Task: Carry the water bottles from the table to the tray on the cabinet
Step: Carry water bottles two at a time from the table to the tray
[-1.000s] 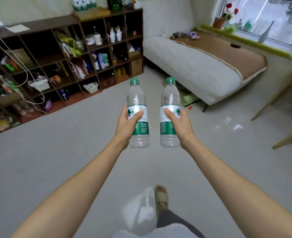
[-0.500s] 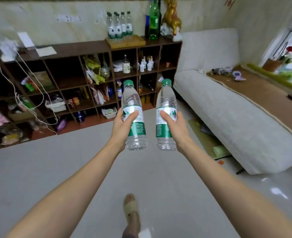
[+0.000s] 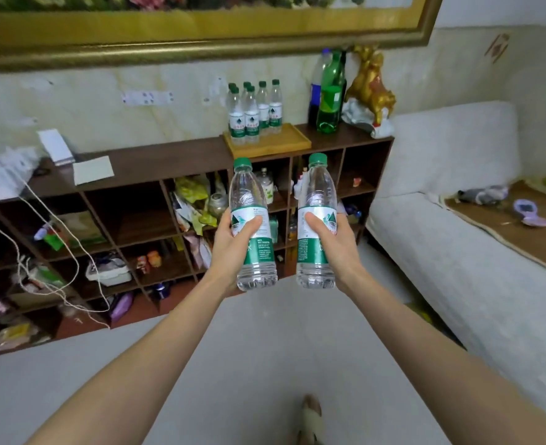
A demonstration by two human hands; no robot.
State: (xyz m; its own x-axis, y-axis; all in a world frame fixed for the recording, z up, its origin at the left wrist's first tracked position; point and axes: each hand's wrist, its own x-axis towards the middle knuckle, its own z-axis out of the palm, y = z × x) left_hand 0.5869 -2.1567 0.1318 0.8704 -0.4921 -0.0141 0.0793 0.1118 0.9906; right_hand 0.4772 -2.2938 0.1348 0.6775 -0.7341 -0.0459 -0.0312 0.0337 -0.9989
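Indoors, scene: a person stands on a pale floor [image 3: 265, 364] facing a dark wooden cabinet [image 3: 175, 162], both bare arms stretched forward with a water bottle in each hand.
Left hand: the left hand [image 3: 233, 245] wraps the green-labelled middle of the left bottle [image 3: 252, 226], thumb across the front of the label; its grip is clamped on the bottle, which stands upright with its green cap on.
Right hand: the right hand [image 3: 335, 245] holds the right bottle [image 3: 317, 220] the same way, thumb on the label, grip clamped round the bottle, also upright and capped.
Bottles in hand: side by side, apart, raised in front of the cabinet's open compartments.
Tray: a light wooden tray [image 3: 292, 143] sits on the cabinet top, near its right end.
Bottles on tray: a cluster of matching water bottles [image 3: 254, 112] stands upright at the tray's left and back; the exact count is hard to tell.
Beside the tray: a tall green bottle [image 3: 331, 94] and a gold animal figurine [image 3: 369, 86] stand to its right.
Cabinet: papers [image 3: 93, 170] lie on its left top; the compartments hold packets, containers and white cords.
Wall: a gold picture frame [image 3: 201, 36] hangs above.
Right side: a white sofa [image 3: 457, 252] runs along the wall.
Foot: a sandalled foot [image 3: 310, 415] shows at the bottom edge.
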